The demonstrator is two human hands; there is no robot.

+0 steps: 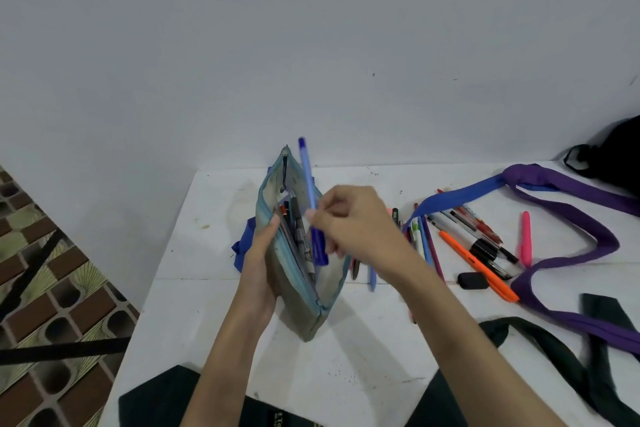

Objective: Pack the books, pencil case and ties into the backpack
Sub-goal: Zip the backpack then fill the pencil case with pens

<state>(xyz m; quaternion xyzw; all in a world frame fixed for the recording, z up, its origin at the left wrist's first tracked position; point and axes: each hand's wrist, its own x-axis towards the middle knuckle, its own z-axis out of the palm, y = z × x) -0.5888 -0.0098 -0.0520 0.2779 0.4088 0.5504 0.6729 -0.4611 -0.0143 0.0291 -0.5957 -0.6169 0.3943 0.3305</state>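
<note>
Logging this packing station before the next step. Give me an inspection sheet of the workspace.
Surface: white table, scuffed and speckled.
Job's things: grey pencil case unzipped, standing on the table, pens inside; purple tie knotted to a blue tie; dark green tie at the near right; black backpack at the far right edge; books not identifiable.
Clutter: loose pens and markers, among them an orange marker and a pink highlighter; blue cloth behind the case.
Hands: left hand grips the case's side; right hand pinches a blue pen at the opening.
Cables: nothing seen.
Surroundings: plain white wall; patterned floor tiles on the left.
</note>
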